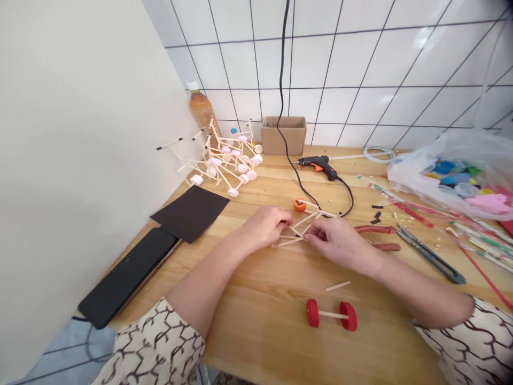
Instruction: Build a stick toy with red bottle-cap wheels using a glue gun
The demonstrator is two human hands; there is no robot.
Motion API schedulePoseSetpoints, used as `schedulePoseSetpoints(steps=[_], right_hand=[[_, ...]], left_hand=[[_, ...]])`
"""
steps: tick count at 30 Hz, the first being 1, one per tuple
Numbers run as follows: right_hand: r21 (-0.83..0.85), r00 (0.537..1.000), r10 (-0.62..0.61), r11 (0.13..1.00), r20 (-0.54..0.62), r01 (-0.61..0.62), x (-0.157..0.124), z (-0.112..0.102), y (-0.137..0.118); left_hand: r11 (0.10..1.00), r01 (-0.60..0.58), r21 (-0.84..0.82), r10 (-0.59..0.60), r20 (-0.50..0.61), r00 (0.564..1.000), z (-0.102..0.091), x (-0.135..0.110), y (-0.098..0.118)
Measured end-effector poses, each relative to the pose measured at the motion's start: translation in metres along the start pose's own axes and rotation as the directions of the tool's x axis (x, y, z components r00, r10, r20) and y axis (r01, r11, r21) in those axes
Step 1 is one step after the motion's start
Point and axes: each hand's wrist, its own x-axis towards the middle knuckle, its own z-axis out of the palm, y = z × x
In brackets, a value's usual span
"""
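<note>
Between my hands a small frame of thin wooden sticks rests on the wooden table. An orange bottle cap is at its far left corner. My left hand has its fingers curled and closed at the frame's left side. Thumb and fingers of my right hand pinch at the right side, by a stick. Nearer to me lies an axle with two red bottle caps as wheels. A short loose stick lies just beyond it.
A black glue gun trails its cord behind the frame. Red-handled pliers and scissors-like snips lie at right. Finished stick models, a bottle and a cardboard box stand behind. A phone and black sheet are left.
</note>
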Motion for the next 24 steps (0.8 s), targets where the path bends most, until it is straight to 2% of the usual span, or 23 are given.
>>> schedulePoseSetpoints(steps=[11,24], right_hand=[[0.0,1.0,0.017,1.0,0.008,-0.017,0.0,-0.005,-0.004],[0.142,0.999,0.009,0.99,0.032,-0.014,0.0,-0.019,0.001]], left_hand=[[0.998,0.019,-0.053,-0.02,-0.023,1.0,0.0,-0.001,-0.003],[0.996,0.029,-0.083,-0.031,-0.021,0.999,0.003,-0.001,-0.005]])
